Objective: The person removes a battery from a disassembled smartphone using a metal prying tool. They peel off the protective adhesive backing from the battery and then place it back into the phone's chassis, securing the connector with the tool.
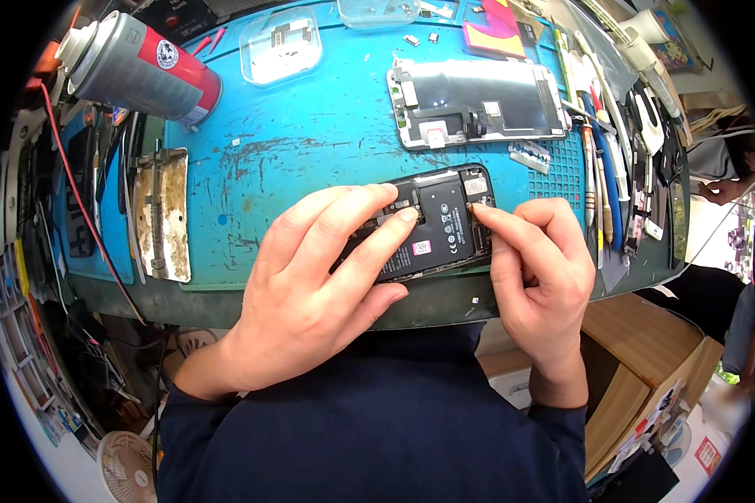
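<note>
An opened smartphone [445,220], its black battery [446,210] and inner parts exposed, lies at a slant on the near edge of the blue work mat [310,159]. My left hand [315,272] steadies it: index and middle fingertips press on its inside and the thumb lies along its near edge. The palm covers the phone's left end. At the right end my right hand [549,272] touches beside the battery with the index fingertip, thumb close to the phone's edge. Its other fingers are curled in, and what they may hide cannot be seen.
A detached phone screen [482,105] lies beyond the phone, with razor blades [528,157] near it. Far left stands a spray can [147,71]; below it is a stained metal fixture [164,218]. Tools [600,151] crowd the right side. Clear plastic boxes [281,46] sit behind.
</note>
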A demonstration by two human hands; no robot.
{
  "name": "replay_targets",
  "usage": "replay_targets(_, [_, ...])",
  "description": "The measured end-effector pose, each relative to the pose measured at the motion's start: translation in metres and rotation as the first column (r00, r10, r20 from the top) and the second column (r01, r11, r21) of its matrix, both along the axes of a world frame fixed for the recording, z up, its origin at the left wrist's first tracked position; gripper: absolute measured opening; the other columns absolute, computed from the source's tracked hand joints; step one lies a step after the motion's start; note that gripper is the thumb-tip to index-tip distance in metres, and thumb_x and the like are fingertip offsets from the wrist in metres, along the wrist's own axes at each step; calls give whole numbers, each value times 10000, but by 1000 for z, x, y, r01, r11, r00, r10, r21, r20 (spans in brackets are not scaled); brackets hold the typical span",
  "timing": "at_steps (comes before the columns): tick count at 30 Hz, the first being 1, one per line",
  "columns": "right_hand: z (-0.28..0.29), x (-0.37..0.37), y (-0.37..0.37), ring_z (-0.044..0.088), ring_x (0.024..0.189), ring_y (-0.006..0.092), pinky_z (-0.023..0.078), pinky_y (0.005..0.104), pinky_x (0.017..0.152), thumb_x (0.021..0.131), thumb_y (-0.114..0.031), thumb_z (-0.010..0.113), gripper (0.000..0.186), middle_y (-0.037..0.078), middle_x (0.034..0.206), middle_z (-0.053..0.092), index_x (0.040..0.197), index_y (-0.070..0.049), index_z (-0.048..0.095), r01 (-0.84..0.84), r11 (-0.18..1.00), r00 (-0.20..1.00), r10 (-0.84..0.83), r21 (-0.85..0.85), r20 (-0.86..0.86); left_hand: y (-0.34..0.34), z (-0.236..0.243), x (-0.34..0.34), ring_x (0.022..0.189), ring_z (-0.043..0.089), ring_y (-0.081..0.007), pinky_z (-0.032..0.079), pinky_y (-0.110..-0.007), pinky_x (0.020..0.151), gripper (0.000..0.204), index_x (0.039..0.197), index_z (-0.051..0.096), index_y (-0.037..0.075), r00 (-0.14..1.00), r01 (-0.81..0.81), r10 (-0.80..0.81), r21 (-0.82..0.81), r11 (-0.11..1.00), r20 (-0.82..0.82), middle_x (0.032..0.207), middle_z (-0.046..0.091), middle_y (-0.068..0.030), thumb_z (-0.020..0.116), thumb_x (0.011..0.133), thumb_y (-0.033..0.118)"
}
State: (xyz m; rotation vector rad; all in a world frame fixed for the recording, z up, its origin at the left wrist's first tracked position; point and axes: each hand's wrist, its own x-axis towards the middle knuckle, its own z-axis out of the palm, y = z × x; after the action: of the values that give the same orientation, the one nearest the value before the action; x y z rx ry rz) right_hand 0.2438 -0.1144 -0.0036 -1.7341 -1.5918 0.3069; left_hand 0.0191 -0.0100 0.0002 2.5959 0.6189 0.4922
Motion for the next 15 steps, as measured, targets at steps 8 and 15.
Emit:
replay_targets(8, [19, 26, -11, 529, 626, 115, 421, 276, 542, 898, 25, 738, 245, 46, 829, 629, 1128, -53, 766, 147, 989, 989, -147, 11, 15, -1, 8, -3, 1287, 529, -386, 426, -485, 1091, 772, 1400, 592, 18, 1000, -19, 20, -58, 998, 15, 1451, 553, -170, 887, 715, 216])
replay_targets(15, [33, 86, -43, 540, 608, 118, 433, 268, 568, 911, -58, 764, 99, 42, 776, 622, 1001, -22, 742, 490, 870, 865, -477, -57, 157, 11, 23, -9, 1270, 541, -394, 446, -485, 1068, 861, 1413, 571, 1, 996, -25, 21, -37, 999, -89, 1409, 579, -177, 900, 648, 221])
